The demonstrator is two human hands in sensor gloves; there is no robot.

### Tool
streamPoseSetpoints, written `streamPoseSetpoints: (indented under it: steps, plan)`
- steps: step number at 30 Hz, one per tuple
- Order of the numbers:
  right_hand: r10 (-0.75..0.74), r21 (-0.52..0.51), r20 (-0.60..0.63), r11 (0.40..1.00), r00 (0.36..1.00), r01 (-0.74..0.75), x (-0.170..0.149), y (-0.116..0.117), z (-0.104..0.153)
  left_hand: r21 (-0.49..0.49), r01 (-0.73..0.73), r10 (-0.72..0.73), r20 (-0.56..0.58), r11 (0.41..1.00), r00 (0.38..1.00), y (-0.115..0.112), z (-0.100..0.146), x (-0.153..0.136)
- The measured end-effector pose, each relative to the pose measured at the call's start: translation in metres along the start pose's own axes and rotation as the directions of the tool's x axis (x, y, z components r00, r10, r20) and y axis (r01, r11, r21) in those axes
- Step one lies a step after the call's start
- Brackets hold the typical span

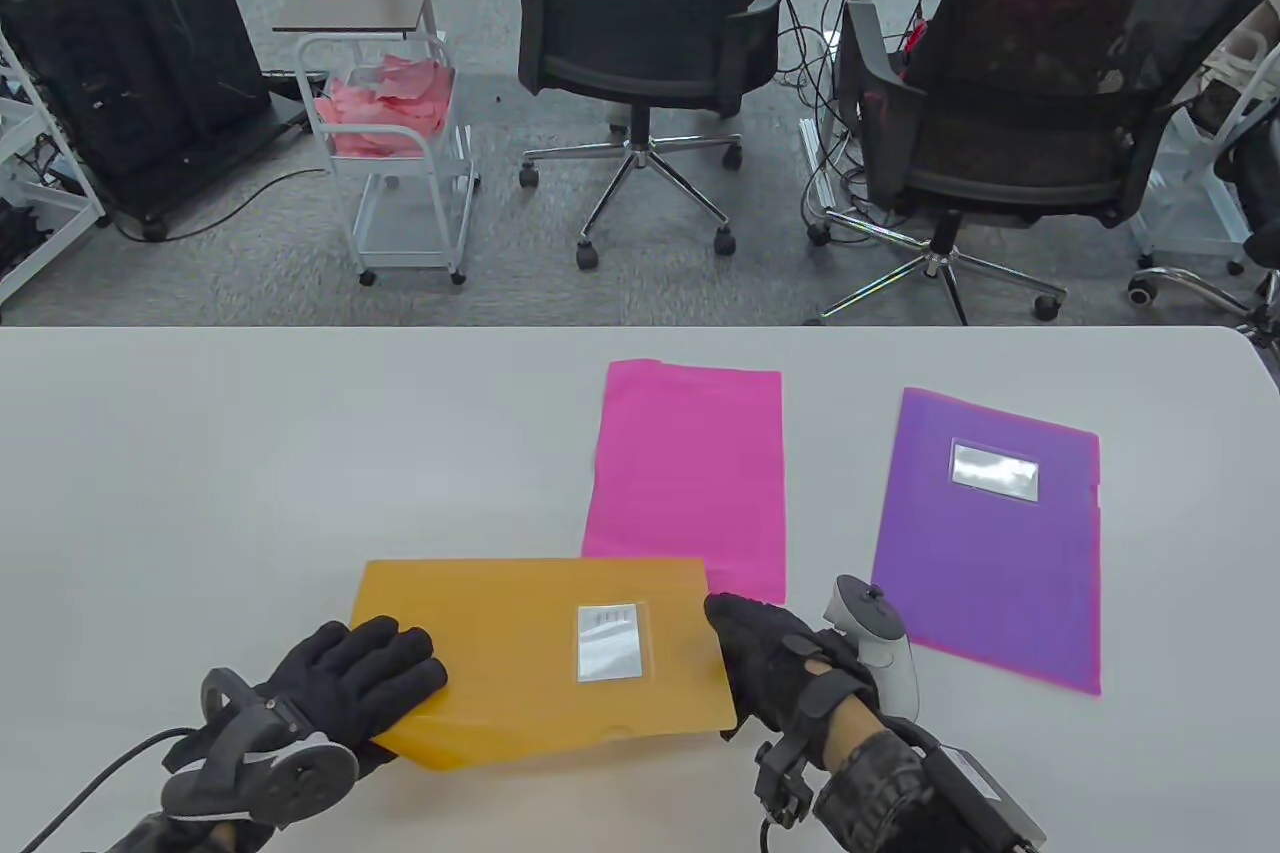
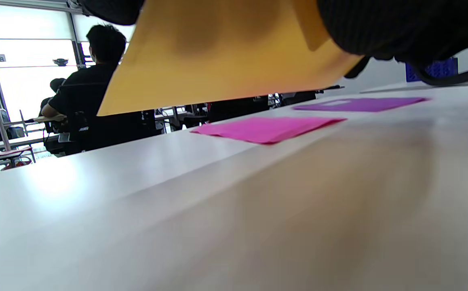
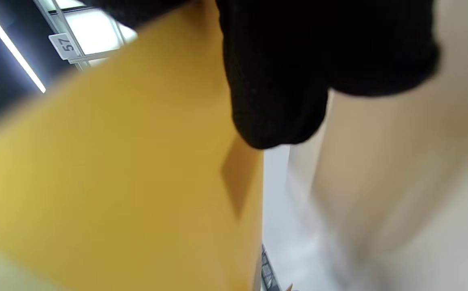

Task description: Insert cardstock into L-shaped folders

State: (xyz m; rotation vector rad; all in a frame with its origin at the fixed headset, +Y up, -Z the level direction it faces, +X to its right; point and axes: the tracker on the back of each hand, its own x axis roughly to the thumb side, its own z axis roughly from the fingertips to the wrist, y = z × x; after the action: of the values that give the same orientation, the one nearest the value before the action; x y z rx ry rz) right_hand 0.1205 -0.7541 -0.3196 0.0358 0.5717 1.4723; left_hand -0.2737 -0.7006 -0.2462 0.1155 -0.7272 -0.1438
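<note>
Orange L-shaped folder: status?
Left hand and right hand grip orange plastic L-shaped folder at opposite ends, lifted off table. Pink sheet, purple folder lie beyond, apart.

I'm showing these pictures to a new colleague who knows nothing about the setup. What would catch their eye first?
Probably the orange folder at the table's near edge, held off the surface between the gloved left hand and right hand. Next, the two bright folders lying flat beyond it: the pink folder at centre and the purple folder to its right.
</note>
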Motion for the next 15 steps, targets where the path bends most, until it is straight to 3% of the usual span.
streamPoseSetpoints:
  steps: [4,6,7,9,13,15]
  plan:
    - [0.057,-0.143,0.084,0.989,0.995,-0.044,0.005,0.001,0.002,-0.309,-0.017,0.016,-0.008,0.951,1.0,-0.028,-0.012,0.012]
    - [0.169,-0.211,0.112,0.967,0.979,-0.143,0.006,0.008,0.001,-0.392,-0.084,0.07,-0.05,0.916,0.996,-0.036,-0.019,0.019]
    - [0.196,-0.237,0.117,0.957,0.974,-0.164,0.005,0.011,0.001,-0.409,-0.103,0.082,-0.069,0.907,0.994,-0.038,-0.021,0.022]
    - [0.23,-0.276,0.117,0.942,0.966,-0.191,0.001,0.023,-0.001,-0.346,-0.065,0.042,-0.074,0.936,0.996,-0.041,-0.031,0.03]
    - [0.273,-0.277,0.083,0.93,0.958,-0.241,-0.005,0.032,-0.004,-0.329,0.038,-0.062,-0.062,0.943,0.996,-0.043,-0.04,0.035]
    - [0.235,-0.223,0.092,0.952,0.968,-0.21,-0.009,0.03,-0.006,-0.31,-0.022,-0.004,-0.083,0.95,0.997,-0.046,-0.038,0.031]
